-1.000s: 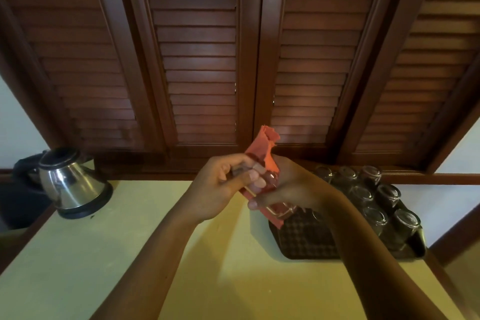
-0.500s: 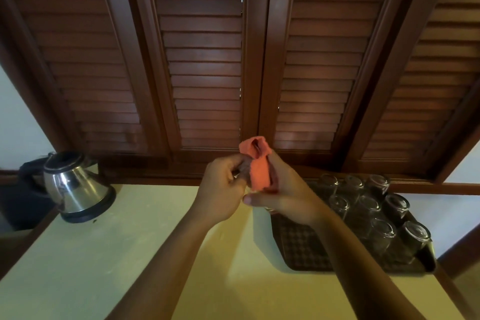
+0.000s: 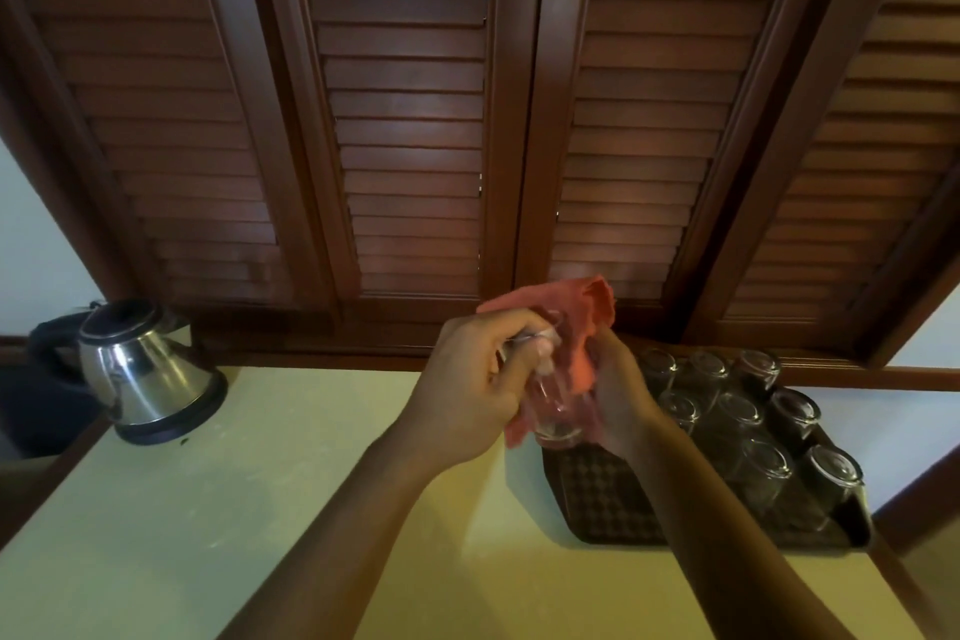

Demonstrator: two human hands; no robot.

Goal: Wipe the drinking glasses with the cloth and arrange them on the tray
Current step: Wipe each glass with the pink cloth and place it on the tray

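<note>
Head view: we see the left hand [image 3: 470,392] gripping a clear glass [image 3: 556,411] just left of the tray [image 3: 597,499]; right hand [image 3: 618,395] clamps the red cloth [image 3: 587,322] round it. Nine upturned glasses [image 3: 737,426] stand on the tray; kettle [image 3: 140,374] far left on worktop [image 3: 260,509].

Dim warm light, soft focus, wide-angle bowing at edges.
</note>
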